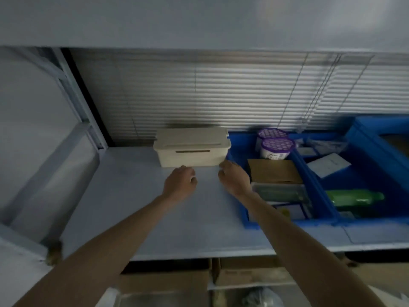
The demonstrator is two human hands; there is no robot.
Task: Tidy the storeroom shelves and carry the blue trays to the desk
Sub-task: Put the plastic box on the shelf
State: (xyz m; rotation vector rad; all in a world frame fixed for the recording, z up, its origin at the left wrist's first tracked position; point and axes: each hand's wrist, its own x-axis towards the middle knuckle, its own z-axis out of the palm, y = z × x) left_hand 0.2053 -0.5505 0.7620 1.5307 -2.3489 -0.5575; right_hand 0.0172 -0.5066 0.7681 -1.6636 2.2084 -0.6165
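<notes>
Head view
Left hand (180, 180): fingers curled under, grasping nothing, just short of the box front.
Right hand (234, 178): relaxed and holding nothing, fingertips at the box's near right corner; the blur hides whether they touch.
White lidded box (191, 149): at 12 o'clock from my hands, on the grey shelf (155, 218). It is matte, hard plastic with rounded corners. It probably feels light and stiff, and the slot in its front face looks like the place to take hold.
Nearer blue tray (287, 223): at 3 o'clock from the box, against its side. It is glossy, rigid moulded plastic and loaded, so I expect some weight. I'd take it by the rim on two opposite sides.
Its load: purple-lidded tubs (277, 147), flat cardboard box (274, 171), clear case (281, 191).
Second blue tray (376, 222): further towards 3 o'clock. The green bottle (354, 197) lies on its side and is likely to roll if the tray tips.
Window blind (221, 96): at 12 o'clock, thin pale slats.
</notes>
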